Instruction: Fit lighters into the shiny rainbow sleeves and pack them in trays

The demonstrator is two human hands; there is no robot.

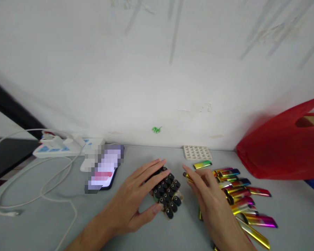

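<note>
My left hand is spread around a rack of upright pieces, thumb at the near side and fingers over the far left. Black oval ends with a small ring show on top of these pieces; their bodies are mostly hidden. To its right, my right hand pinches a slim shiny gold case with a dark end, held just apart from the rack. Beside and partly under my right hand lies a loose pile of similar shiny cases in gold, red, purple and green.
A white grid tray lies against the wall, with one yellow-green case before it. On the left are a phone, a white power strip and looping white cable. A red bag stands at the right.
</note>
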